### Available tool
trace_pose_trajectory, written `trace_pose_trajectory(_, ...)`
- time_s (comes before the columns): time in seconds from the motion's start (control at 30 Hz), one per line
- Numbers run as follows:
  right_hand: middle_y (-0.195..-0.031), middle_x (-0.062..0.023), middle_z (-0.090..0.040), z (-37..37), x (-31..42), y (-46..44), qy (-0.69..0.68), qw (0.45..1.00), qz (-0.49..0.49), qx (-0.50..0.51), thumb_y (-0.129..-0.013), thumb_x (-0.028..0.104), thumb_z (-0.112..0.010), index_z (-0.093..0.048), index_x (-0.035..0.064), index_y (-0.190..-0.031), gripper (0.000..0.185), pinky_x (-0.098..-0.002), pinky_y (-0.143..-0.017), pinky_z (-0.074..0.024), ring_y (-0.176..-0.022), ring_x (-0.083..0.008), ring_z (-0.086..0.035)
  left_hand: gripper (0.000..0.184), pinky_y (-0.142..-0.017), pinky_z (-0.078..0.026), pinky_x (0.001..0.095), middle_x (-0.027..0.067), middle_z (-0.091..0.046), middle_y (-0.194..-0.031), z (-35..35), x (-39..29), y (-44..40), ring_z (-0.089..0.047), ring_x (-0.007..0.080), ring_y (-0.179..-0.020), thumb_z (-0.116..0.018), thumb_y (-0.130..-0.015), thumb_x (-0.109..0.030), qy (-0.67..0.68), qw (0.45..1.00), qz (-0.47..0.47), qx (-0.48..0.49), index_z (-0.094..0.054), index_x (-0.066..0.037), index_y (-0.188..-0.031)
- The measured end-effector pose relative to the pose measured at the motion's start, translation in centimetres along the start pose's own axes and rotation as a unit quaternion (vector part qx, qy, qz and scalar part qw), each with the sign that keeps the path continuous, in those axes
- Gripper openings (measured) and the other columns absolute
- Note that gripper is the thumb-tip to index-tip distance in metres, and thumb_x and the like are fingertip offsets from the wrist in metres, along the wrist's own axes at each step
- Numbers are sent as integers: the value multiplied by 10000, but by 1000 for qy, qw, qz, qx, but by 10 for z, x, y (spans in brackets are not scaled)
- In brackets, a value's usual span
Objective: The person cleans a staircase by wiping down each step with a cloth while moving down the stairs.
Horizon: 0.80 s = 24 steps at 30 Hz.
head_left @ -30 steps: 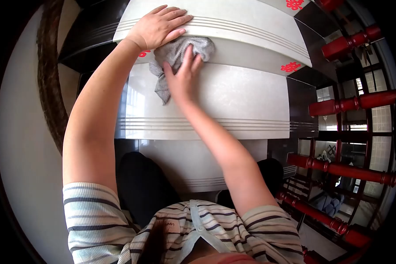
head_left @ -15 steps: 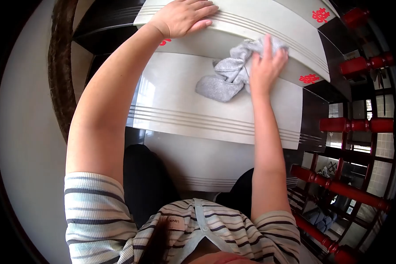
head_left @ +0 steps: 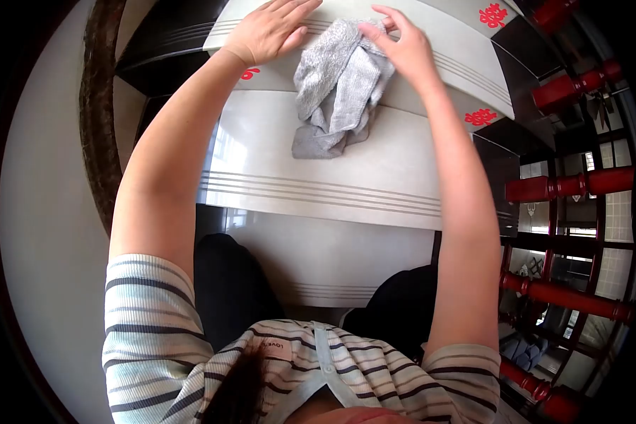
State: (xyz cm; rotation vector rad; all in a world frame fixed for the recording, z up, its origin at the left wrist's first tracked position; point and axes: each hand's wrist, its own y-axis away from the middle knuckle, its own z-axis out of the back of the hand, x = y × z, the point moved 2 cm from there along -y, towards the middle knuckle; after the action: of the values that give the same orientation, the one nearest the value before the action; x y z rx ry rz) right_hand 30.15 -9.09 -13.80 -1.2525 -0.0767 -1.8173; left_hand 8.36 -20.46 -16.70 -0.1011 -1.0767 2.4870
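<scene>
Grey cloth (head_left: 343,85) (rumpled) at the right hand's (head_left: 403,46) fingers.

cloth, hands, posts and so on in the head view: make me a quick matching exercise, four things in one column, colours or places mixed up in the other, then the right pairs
Things
1. cloth
2. left hand
3. turned posts
4. trouser legs

Places, colours or states
A. plain black
B. grey and crumpled, at the fingers of the right hand
C. palm down on the upper step
D. glossy dark red, at the right side of the picture

Right pairs: 1-B, 2-C, 3-D, 4-A
</scene>
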Motion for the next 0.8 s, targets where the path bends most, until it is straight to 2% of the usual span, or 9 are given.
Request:
trace_pose_trajectory(0.17, -868, -103, -617, -4, -57, -16, 354, 913, 51, -197, -836, 229, -599, -627, 47, -1002, 248, -352, -773, -469, -859, -246, -589, 516, -1057, -318, 452, 222, -465, -1308, 5, -22, -4, -424, 372, -1230, -579, -851, -208, 26, 998, 64, 8, -451, 35, -1288)
trace_pose_trajectory(0.23, -781, -104, -635, -2, -53, -11, 370, 876, 126, -285, -860, 159, -544, -625, 22, -937, 176, -324, -671, -489, -757, -218, -605, 570, -1088, -198, 545, 89, -466, -1350, 1, -59, 3, -429, 306, -1250, -438, -890, -529, -116, 989, 39, -80, -487, -144, -1307)
trace_pose_trajectory(0.37, -702, -58, -558, -8, -80, -21, -92, 985, -16, -142, -908, 192, -451, -558, 38, -786, 223, -295, -595, -433, -678, -157, -544, 565, -1081, -159, 589, 48, -405, -1400, -62, -162, 54, -335, 270, -1322, -515, -824, -553, -5, 994, -47, 102, -482, -256, -1303)
trace_pose_trajectory(0.4, -678, -42, -531, -13, -86, -25, -369, 923, 4, -109, -914, 201, -426, -534, 51, -742, 252, -292, -586, -418, -654, -147, -524, 565, -1081, -159, 589, 48, -405, -1400, -66, -164, 51, -335, 270, -1322, -515, -824, -553, -5, 994, -42, 104, -482, -256, -1303)
trace_pose_trajectory(0.5, -690, -24, -520, -10, -76, -23, -416, 879, -136, -190, -918, 193, -421, -553, 53, -795, 228, -279, -566, -405, -621, -119, -492, 566, -1069, -219, 561, 28, -415, -1388, -75, -162, 49, -364, 263, -1294, -562, -797, -514, 31, 985, -8, 169, -480, -258, -1296)
trace_pose_trajectory(0.53, -857, -100, -591, 0, -74, -21, -174, 969, -112, -132, -896, 140, -463, -576, 7, -944, 181, -327, -703, -461, -780, -206, -568, 520, -1055, -254, 539, 21, -425, -1377, -81, -160, 48, -386, 257, -1272, -563, -805, -462, 35, 984, -59, 164, -490, -260, -1278)
trace_pose_trajectory(0.57, -857, -100, -591, -1, -70, -22, -175, 970, -112, -125, -896, 140, -463, -576, 7, -944, 181, -327, -703, -461, -780, -206, -568, 476, -1041, -289, 516, 13, -435, -1366, -87, -157, 47, -407, 251, -1251, -564, -812, -410, 39, 980, -111, 158, -500, -263, -1261)
trace_pose_trajectory(0.63, -991, -121, -636, -2, -51, -27, 358, 915, 14, -185, -815, 360, -612, -661, 83, -978, 325, -391, -815, -473, -922, -305, -592, 385, -1007, -348, 447, -5, -461, -1336, -96, -138, 40, -426, 219, -1225, -552, -812, -263, -7, 983, -122, 140, -542, -240, -1196)
trace_pose_trajectory(0.8, -962, -86, -643, -2, -49, -28, 362, 910, 28, -200, -843, 359, -549, -674, 94, -877, 294, -395, -812, -469, -918, -286, -591, 308, -1004, -371, 354, -24, -513, -1270, -58, -101, 27, -433, 158, -1211, -537, -779, -193, -220, 925, -299, 80, -606, -174, -1079)
